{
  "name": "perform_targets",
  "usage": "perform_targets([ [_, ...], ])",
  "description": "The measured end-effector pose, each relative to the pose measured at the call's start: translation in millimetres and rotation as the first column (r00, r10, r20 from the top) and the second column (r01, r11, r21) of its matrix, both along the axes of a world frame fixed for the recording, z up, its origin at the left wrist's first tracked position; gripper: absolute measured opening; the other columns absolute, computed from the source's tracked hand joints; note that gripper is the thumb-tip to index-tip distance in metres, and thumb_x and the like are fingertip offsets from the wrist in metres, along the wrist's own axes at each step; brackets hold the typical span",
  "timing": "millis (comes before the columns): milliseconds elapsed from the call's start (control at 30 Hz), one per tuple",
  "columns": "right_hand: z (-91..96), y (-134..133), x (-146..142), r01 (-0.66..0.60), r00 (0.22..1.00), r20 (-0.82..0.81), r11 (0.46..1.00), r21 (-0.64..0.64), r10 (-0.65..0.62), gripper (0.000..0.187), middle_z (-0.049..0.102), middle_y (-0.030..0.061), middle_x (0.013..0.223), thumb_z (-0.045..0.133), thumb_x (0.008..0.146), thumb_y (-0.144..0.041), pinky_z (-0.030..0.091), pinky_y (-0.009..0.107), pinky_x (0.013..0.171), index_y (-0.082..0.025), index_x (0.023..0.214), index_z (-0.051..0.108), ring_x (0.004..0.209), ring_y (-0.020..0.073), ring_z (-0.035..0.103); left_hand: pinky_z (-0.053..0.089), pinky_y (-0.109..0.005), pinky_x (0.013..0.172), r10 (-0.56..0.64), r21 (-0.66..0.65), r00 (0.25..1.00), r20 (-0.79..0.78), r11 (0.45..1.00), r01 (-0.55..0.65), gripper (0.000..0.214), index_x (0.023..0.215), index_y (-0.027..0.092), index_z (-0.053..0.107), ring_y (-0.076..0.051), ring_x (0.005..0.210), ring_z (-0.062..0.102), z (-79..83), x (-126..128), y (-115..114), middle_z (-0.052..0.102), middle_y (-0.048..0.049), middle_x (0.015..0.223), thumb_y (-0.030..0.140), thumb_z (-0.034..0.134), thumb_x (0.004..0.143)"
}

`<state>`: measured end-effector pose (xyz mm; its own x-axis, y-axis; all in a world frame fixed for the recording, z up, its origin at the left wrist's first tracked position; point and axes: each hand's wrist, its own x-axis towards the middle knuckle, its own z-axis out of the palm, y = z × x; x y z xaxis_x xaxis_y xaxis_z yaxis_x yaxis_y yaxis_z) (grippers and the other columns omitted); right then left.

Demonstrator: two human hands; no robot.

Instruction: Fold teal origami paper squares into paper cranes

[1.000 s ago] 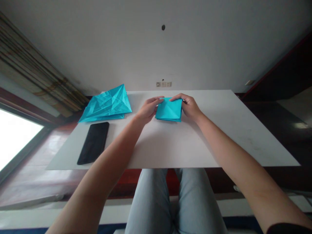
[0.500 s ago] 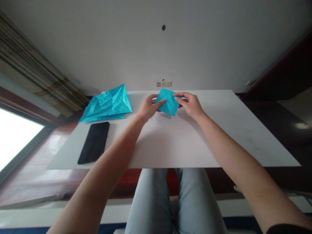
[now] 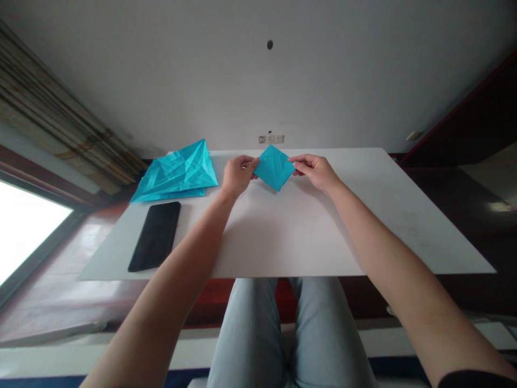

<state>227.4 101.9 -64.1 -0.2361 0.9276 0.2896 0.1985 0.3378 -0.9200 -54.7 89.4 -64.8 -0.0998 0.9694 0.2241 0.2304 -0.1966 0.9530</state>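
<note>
Out to the side goes your left hand (image 3: pixel 239 173), its thumb drawn off the face of the folded blue paper (image 3: pixel 275 169) and onto its left corner; the square, which lay edge-on to you a second ago, now stands as a diamond, one corner pointing your way; your left thumb and fingers are closed in a pinch on that left corner, the other fingers curled loosely; across from it your right hand (image 3: pixel 315 170) pinches the right corner between thumb and fingertips; so both hands have it, the paper stretched between them over the far middle of the white table (image 3: pixel 283 242), though whether it touches the top you can't tell; off to your left lies the larger creased blue paper (image 3: pixel 177 171), with the black phone (image 3: pixel 155 237) just nearer you.
</note>
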Motion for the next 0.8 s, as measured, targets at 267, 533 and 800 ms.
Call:
perform_targets([
  [267,-6.4,3,16,-0.085,0.863,0.501,0.996,0.007,0.07,0.026,0.071,-0.0001,0.079,0.086,0.084,-0.033,0.05,0.034,0.075,-0.024,0.108,0.093,0.073,0.0186,0.061,0.051,-0.05,0.122,-0.168,0.106,0.869,-0.464,0.964,0.244,0.03,0.111,0.027,0.089,-0.034,0.12,0.075,-3.7,3,-9,0.083,-0.0113,0.128,0.033,0.092,0.082],
  [533,1.8,-9,12,-0.248,0.84,0.517,0.964,0.097,0.165,0.037,0.072,0.0092,0.119,0.097,0.082,-0.039,0.063,0.046,0.101,-0.031,0.118,0.094,0.108,0.0302,0.072,0.026,-0.061,0.142,-0.467,-0.104,0.69,-0.552,0.86,0.499,0.082,0.137,0.032,0.086,-0.052,0.161,0.054,0.4,8,-20,0.072,-0.0139,0.164,0.063,0.105,0.063],
  [800,-0.8,-9,17,-0.281,0.831,0.503,0.96,0.009,0.239,0.061,0.068,0.0092,0.127,0.108,0.069,-0.053,0.064,0.053,0.112,-0.035,0.125,0.092,0.115,0.0333,0.072,0.032,-0.056,0.14,-0.474,-0.101,0.715,-0.514,0.861,0.498,0.067,0.133,0.032,0.088,-0.047,0.157,0.061,4.3,5,-20,0.078,-0.0111,0.155,0.061,0.101,0.075],
])
